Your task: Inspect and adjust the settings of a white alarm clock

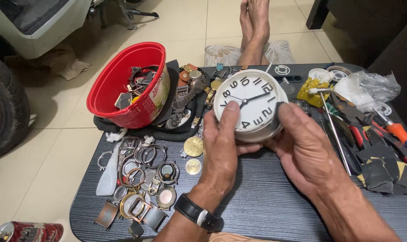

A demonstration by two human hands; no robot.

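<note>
A small round white clock point(252, 101) with black numerals and hands is held up over the dark table point(266, 201). My left hand point(223, 145) grips its lower left edge, thumb pressed on the dial. My right hand point(302, 148) holds its right rim, thumb against the side. A black wristwatch point(199, 214) is on my left wrist.
A tilted red bowl point(127, 85) of watch parts lies at the back left. Watch cases, rings and dials point(145, 179) are spread at the left. Pliers, screwdrivers point(400, 132) and black scraps lie at the right, a plastic bag point(369, 87) behind. Bare feet point(255, 27) rest beyond the table.
</note>
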